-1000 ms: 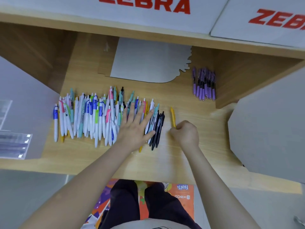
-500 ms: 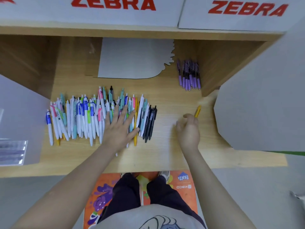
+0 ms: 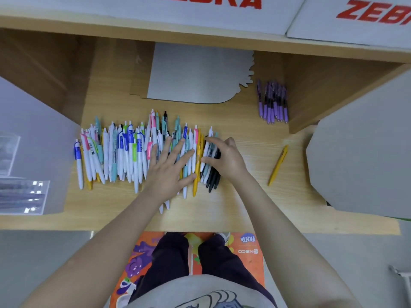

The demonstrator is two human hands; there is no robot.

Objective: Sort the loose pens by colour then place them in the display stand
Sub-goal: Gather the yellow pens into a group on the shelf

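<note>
My right hand [image 3: 224,160] sits at the right edge of the pen pile [image 3: 142,152], thumb and curled fingers closing on the pens there, white and teal ones over the black pens [image 3: 213,176]. It reads as a pinch, but I cannot tell which single pen it has, since the fingers cover the barrels. My left hand [image 3: 171,170] lies flat on the pile just beside it, fingers spread and straight, pressing the pens down and gripping nothing.

I judge these pens to be light, stiff and smooth-barrelled. They will roll and slide on the wood, and they lie packed side by side, so pulling one will drag its neighbours. The middle of the barrel, or the rubber grip section, looks the best place to pinch, with the flat hand holding the rest steady.

Outward from the hands, a yellow pen [image 3: 196,165] lies in the pile between them, its tip sticking out toward me. Another yellow pen [image 3: 278,165] lies alone on the desk [image 3: 244,207], well apart to the right. The purple pens [image 3: 272,101] are grouped at the back right, against the wooden side wall. A grey card [image 3: 198,72] lies flat behind the pile. No display stand is one I can pick out with certainty.
</note>
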